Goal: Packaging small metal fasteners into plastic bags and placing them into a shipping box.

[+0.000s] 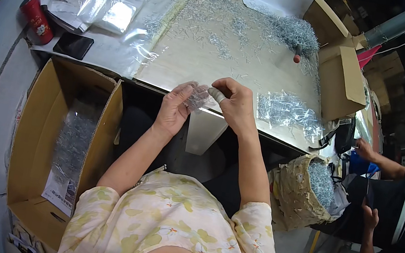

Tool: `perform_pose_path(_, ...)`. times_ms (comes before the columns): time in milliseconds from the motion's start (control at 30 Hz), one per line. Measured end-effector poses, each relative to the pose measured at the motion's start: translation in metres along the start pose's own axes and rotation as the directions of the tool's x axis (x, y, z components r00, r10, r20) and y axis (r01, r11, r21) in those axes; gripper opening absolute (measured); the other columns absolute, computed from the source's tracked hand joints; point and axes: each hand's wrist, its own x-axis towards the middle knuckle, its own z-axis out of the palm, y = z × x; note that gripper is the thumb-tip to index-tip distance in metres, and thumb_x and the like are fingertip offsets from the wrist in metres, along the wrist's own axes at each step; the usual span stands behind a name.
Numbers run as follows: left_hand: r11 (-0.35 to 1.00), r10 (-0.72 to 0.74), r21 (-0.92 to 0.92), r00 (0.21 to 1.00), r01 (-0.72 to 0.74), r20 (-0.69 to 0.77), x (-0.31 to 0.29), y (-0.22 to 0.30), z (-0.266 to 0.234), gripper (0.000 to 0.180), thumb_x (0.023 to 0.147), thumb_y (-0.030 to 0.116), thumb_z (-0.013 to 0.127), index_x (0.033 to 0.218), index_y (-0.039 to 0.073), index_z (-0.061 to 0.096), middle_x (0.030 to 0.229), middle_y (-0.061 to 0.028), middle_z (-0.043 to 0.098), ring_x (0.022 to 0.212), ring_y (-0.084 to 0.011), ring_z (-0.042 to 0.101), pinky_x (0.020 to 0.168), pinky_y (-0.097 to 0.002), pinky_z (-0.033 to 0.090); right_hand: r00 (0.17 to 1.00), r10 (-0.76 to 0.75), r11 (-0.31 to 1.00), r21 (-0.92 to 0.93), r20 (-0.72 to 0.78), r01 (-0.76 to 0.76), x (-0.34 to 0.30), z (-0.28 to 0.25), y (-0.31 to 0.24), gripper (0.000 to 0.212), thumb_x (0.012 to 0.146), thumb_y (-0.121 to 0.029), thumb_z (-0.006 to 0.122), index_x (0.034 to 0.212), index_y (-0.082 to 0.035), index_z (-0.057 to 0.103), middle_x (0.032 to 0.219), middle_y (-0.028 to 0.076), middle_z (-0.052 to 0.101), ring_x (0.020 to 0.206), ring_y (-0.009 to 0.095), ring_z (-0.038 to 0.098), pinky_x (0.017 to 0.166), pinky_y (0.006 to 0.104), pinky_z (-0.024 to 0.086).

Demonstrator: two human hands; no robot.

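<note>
A small clear plastic bag [197,99] with thin metal pieces inside is held in my left hand [174,108], just off the table's front edge. My right hand [235,105] is closed in a pinch at the bag's upper right edge, and pale tape wraps one of its fingers. Beyond my hands, loose metal pins [221,44] lie scattered over the table [191,68], thickening into a heap [295,34] at the back right. A red-and-black handle [297,54] pokes out of that heap. Several filled clear bags [290,112] lie to the right of my right hand.
An open cardboard box [29,151] holding filled bags stands at my left. A sack [290,192] of metal pins sits at my right. Flat clear bags [120,12], a phone [73,46] and a red tumbler [37,18] are at the left. Another person's hand [367,150] shows at far right.
</note>
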Motion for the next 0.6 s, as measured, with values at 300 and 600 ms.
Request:
perform_pose_path(300, 0.991, -0.129, -0.029, 0.983, 0.134, 0.131, -0.008, -0.017, 0.008, 0.030, 0.091, 0.009, 0.062, 0.119, -0.001, 0.056, 0.112, -0.0123, 0.065, 0.101, -0.0212, 0.065, 0.087, -0.0327, 0.054, 0.992, -0.018, 0.998, -0.061, 0.129, 0.026, 0.003, 0.001, 0.001, 0.012, 0.087, -0.004, 0.064, 0.096, 0.003, 0.069, 0.077, 0.007, 0.068, 0.068, 0.011, 0.061, 0.061, 0.0263, 0.052)
perform_pose_path(600, 0.982, -0.144, -0.102, 0.982, 0.157, 0.119, -0.004, -0.020, 0.008, 0.032, 0.090, 0.011, 0.063, 0.120, 0.001, 0.056, 0.120, -0.0165, 0.062, 0.111, -0.0270, 0.061, 0.092, -0.0363, 0.053, 0.966, 0.166, 0.972, 0.131, 0.196, -0.194, -0.018, -0.018, -0.016, 0.033, 0.097, -0.025, 0.056, 0.120, -0.002, 0.063, 0.079, 0.002, 0.068, 0.048, 0.006, 0.049, 0.044, 0.0233, 0.042)
